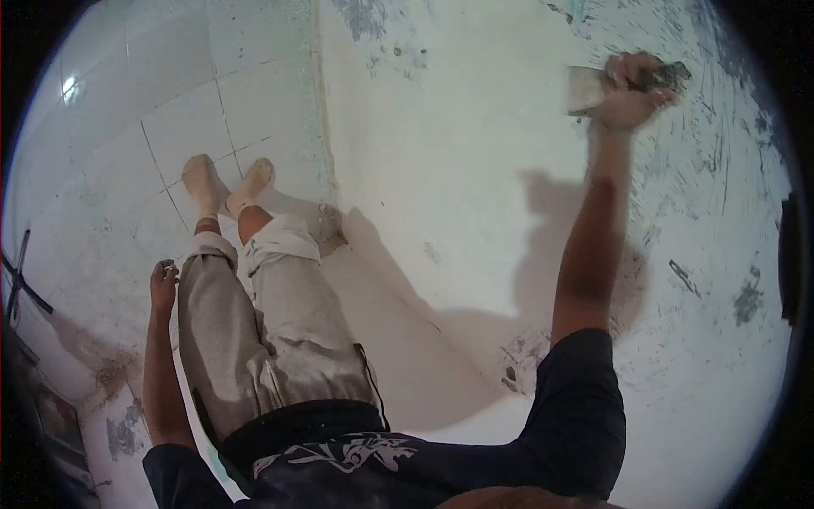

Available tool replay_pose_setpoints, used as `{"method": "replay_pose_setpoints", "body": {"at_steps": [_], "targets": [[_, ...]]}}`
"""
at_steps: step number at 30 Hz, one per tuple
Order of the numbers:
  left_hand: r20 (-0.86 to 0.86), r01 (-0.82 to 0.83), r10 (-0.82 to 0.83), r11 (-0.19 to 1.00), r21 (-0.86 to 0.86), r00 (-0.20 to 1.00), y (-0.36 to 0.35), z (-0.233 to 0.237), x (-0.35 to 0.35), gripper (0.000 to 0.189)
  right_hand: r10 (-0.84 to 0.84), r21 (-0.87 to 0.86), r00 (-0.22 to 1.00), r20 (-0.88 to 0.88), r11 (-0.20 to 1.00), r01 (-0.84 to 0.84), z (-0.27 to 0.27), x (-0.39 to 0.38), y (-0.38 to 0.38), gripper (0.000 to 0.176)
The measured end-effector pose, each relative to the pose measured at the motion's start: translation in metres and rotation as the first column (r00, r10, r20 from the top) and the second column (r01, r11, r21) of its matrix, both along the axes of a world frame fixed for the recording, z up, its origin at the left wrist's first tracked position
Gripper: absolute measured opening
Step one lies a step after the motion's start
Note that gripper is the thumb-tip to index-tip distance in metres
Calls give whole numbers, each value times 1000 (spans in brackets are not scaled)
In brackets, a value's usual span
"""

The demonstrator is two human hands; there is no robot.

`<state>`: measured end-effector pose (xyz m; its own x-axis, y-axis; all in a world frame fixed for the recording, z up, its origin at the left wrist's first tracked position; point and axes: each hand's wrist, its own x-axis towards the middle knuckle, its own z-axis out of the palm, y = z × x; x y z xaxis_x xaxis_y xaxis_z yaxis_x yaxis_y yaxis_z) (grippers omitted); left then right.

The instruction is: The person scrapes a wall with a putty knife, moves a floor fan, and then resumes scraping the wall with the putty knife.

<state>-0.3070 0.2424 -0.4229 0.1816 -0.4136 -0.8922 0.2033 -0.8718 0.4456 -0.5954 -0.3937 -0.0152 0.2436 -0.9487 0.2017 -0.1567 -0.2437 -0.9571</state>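
Up at the wall [449,170], my right hand [632,93] is closed around the dark handle of a scraper [585,91]. Its broad, pale blade points left and is blurred, lying close to the wall; whether it touches cannot be seen. Dark marks and scratches cover the white surface around that hand. My left hand [164,278] hangs low beside my left trouser leg [212,314], fingers curled in. A small whitish spot shows at those fingers, too small to name.
My feet, in light socks [202,182], stand on the pale tiled floor [170,110] near the wall's base. At the far left is a dark crossed object [24,280]. Other dark items [64,424] sit at lower left. A dark object [789,259] edges the right side.
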Motion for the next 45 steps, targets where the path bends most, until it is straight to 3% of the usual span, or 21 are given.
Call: {"method": "replay_pose_setpoints", "body": {"at_steps": [1,4,6,8,12,14,18,20,23,26,27,28,29,31,34,35,37,39,42,43,45], "targets": [[29,53,-53,999,-10,998,4,-5,1,24,-98,12,995,-5,995,98,-19,-28,-17,60],[28,5,-4,1000,-13,1000,16,-6,5,25,119,-100,952,-283,983,-152,2,34,33,68],[22,-55,55,998,-1,998,24,-2,5,24,151,-65,952,-265,983,-174,12,47,42,72],[53,-75,73,996,37,996,31,-4,6,23,111,-246,900,-422,942,-231,16,60,55,72],[69,-91,87,995,47,994,38,-13,2,24,204,-76,913,-352,967,-245,35,57,54,62],[82,-51,47,998,43,995,22,-20,-4,25,100,0,971,-218,995,-102,45,55,58,60],[74,-82,83,997,-13,994,-8,-3,-19,24,241,-128,970,-31,962,-243,56,48,69,66],[59,-105,105,994,-5,993,-38,17,-24,24,58,-565,952,-301,793,-227,22,41,51,63],[-1,-121,121,992,-46,993,-66,23,-32,25,-29,-372,924,-380,920,-124,18,27,51,50],[-12,-114,114,993,-33,993,-60,7,-35,26,259,-29,959,113,966,-258,20,16,54,49],[51,-12,13,1000,-20,999,-73,18,-35,26,88,-251,960,-264,955,-156,10,6,50,36],[9,-109,110,991,-76,994,-62,4,-42,25,-156,-486,822,-547,859,-160,0,-6,37,30],[18,-82,82,996,-40,996,-55,-1,-40,26,137,-329,908,-396,902,-279,1,-11,22,30],[58,-87,86,996,13,995,-49,-6,-33,26,540,13,832,128,838,-546,4,-20,-7,35],[74,-36,34,999,27,997,-21,5,-34,25,336,213,857,390,873,-439,11,-21,14,32],[92,5,-8,999,35,996,-11,-5,-31,28,382,162,893,237,891,-424,7,-15,19,35],[90,-36,34,999,18,995,13,-36,-26,33,756,185,642,130,618,-764,13,11,-9,40],[109,-42,37,998,42,993,-1,-18,-22,32,430,-213,750,-503,779,-590,7,7,-17,44],[198,6,-17,998,55,980,-3,-18,-30,25,36,-422,869,-493,864,-275,1,51,39,47],[181,-47,43,999,17,983,-4,-25,-30,25,194,-316,939,-283,906,-282,14,50,33,47],[144,-86,85,996,0,986,-4,-13,-35,25,238,-356,909,-341,863,-359,15,47,30,51]]}}
